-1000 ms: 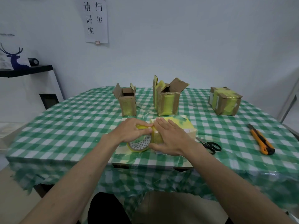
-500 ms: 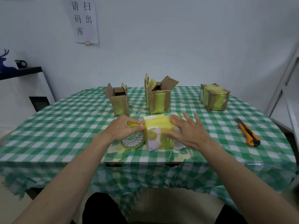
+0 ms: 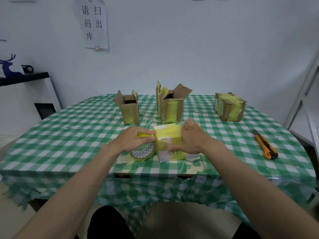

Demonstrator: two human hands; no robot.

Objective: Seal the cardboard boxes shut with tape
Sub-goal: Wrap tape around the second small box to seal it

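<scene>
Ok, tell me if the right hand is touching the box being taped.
Touching. The head view shows the right hand laid against the box's right side, fingers over its taped front.

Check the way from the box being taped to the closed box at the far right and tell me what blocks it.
Nothing visible blocks it. Between the box being taped and the closed box lies only bare tablecloth; the utility knife lies off to the right.

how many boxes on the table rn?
4. Box being taped at front centre between both hands; small open box back left; taller open box back centre; taped-shut box back right. None seem hidden.
</scene>
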